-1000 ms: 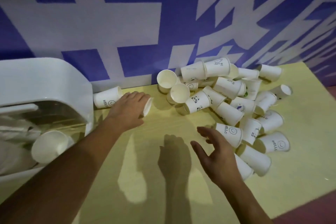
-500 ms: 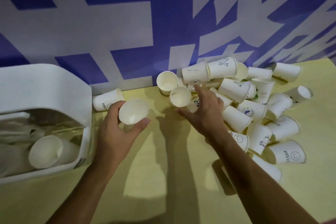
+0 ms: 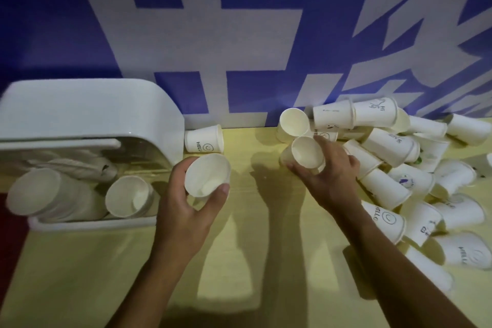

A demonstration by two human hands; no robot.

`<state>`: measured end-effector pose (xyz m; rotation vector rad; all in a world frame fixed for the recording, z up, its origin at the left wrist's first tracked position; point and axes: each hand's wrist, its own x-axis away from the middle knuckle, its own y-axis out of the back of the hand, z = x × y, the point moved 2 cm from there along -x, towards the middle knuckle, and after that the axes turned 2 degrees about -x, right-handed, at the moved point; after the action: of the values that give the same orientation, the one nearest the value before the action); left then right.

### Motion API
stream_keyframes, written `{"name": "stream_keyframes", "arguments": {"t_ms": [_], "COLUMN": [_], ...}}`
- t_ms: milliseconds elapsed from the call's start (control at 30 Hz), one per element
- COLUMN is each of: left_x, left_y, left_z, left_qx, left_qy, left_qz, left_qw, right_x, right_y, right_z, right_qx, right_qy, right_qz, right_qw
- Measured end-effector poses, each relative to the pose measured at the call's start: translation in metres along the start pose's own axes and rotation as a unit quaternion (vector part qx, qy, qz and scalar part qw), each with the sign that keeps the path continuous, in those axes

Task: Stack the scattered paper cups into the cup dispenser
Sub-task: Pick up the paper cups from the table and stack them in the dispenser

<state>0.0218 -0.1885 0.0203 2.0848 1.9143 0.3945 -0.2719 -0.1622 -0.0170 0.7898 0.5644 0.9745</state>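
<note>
The left hand (image 3: 183, 210) holds a paper cup (image 3: 207, 178) over the table (image 3: 239, 274), just right of the cup dispenser (image 3: 80, 109). The cup's open mouth tilts up. The thumb curls against its near right side and the other fingers (image 3: 177, 170) wrap its left side, so the cup sits in the crook between them.

The right hand (image 3: 330, 176) reaches to the left edge of the heap of cups (image 3: 399, 168) and grips a second cup (image 3: 306, 153), also mouth up. Its fingers (image 3: 323, 142) curl over the cup's right side while the thumb hooks under the near rim. Whether this cup is clear of the table I cannot tell.

Inside the white dispenser lie nested cups (image 3: 127, 196) on their sides, mouths toward the front, with a second row to their left. A lone cup (image 3: 203, 139) printed "HELLO" lies on its side between the dispenser and the blue-and-white wall (image 3: 239, 21), just beyond the left hand.
</note>
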Motion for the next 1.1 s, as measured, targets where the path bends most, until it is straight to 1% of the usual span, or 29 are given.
{"name": "stream_keyframes", "arguments": {"t_ms": [100, 300, 467, 633, 900, 1100], "left_x": [0.004, 0.015, 0.012, -0.003, -0.018, -0.019], "left_y": [0.016, 0.066, 0.118, 0.151, 0.148, 0.139], "left_z": [-0.001, 0.002, 0.013, 0.029, 0.059, 0.066], "left_qx": [0.012, 0.030, 0.017, 0.008, -0.028, -0.053], "left_qy": [-0.011, -0.033, -0.048, -0.050, -0.038, -0.047], "left_qz": [0.005, 0.011, -0.022, -0.054, -0.014, -0.011], "left_qw": [1.000, 0.999, 0.998, 0.997, 0.999, 0.997], "right_x": [0.022, 0.065, 0.091, 0.108, 0.120, 0.121], "right_y": [0.008, 0.001, -0.019, -0.040, -0.053, -0.051], "right_z": [0.023, 0.081, 0.128, 0.160, 0.177, 0.173], "right_qx": [-0.028, -0.091, -0.144, -0.156, -0.150, -0.142], "right_qy": [0.017, 0.021, 0.035, 0.036, 0.035, 0.019], "right_qz": [-0.005, 0.002, 0.042, 0.057, 0.065, 0.071], "right_qw": [0.999, 0.996, 0.988, 0.986, 0.986, 0.987]}}
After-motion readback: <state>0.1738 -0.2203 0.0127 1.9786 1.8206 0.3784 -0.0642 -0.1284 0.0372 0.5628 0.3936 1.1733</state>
